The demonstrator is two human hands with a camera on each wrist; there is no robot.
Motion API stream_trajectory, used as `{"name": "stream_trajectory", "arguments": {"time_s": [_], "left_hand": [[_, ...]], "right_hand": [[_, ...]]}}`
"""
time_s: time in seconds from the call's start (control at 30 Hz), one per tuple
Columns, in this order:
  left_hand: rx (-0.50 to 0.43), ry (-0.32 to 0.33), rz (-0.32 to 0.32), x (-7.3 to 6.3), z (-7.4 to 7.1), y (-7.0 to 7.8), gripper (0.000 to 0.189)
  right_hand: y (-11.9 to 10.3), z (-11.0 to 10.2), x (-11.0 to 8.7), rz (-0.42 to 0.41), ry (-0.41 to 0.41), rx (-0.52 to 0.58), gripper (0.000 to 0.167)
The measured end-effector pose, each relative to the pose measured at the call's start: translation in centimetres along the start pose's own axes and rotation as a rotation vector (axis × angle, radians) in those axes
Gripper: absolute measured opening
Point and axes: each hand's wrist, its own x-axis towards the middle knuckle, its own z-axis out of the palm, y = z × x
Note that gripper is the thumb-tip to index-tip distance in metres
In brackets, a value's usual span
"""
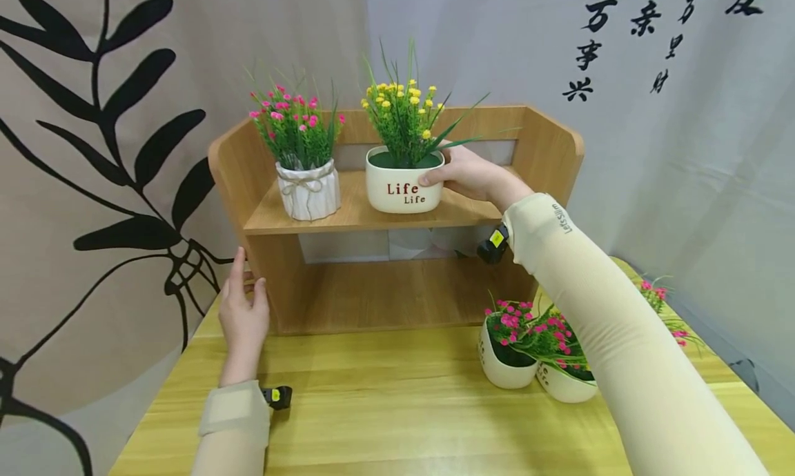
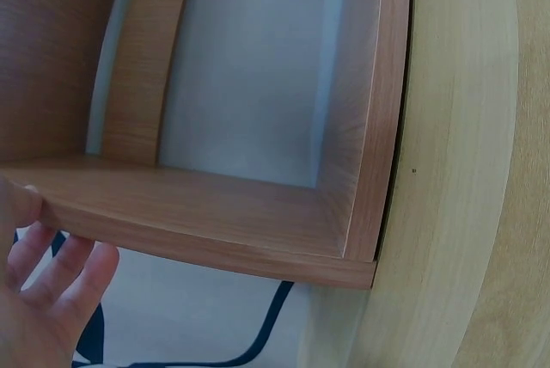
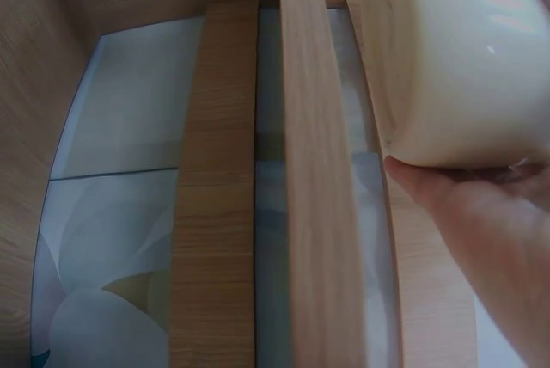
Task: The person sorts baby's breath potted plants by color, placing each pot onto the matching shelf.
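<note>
A white oval flowerpot [image 1: 405, 186] with yellow flowers and "Life" lettering is gripped at its right end by my right hand [image 1: 468, 174]. In the right wrist view, the pot's pale side [image 3: 464, 67] shows above the hand, at the upper board; whether its base touches the board is unclear. To its left on the upper board stands a white pot [image 1: 308, 193] with pink flowers and a twine bow. My left hand [image 1: 244, 321] is at the left side panel of the wooden shelf [image 1: 373, 221], its fingers fairly straight against the front edge in the left wrist view.
Two white pots [image 1: 506, 359] with pink flowers stand on the wooden table [image 1: 373, 407] at the right, partly behind my right sleeve. More pink flowers [image 1: 653, 293] show beyond the sleeve. A curtain [image 1: 472, 41] hangs behind the shelf.
</note>
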Motion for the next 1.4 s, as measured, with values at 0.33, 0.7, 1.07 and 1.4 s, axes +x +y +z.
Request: {"name": "stream_trajectory", "arguments": {"time_s": [0.33, 0.7, 1.07, 1.4], "left_hand": [[-0.003, -0.005, 0.017, -0.2, 0.1, 0.4, 0.069], [0.008, -0.009, -0.001, -0.3, -0.3, 0.7, 0.067], [0.021, -0.005, -0.008, -0.5, -0.7, 0.7, 0.071], [0.009, -0.003, -0.001, -0.7, -0.8, 0.8, 0.069]], "right_hand": [[0.2, 0.0, 0.3, -0.002, -0.022, 0.020, 0.078], [0.2, 2.3, -0.5, -0.047, -0.125, 0.053, 0.083], [1.1, 6.8, -1.5, -0.119, -0.282, 0.090, 0.073], [2.4, 9.9, -2.5, 0.059, -0.230, -0.169, 0.106]]}}
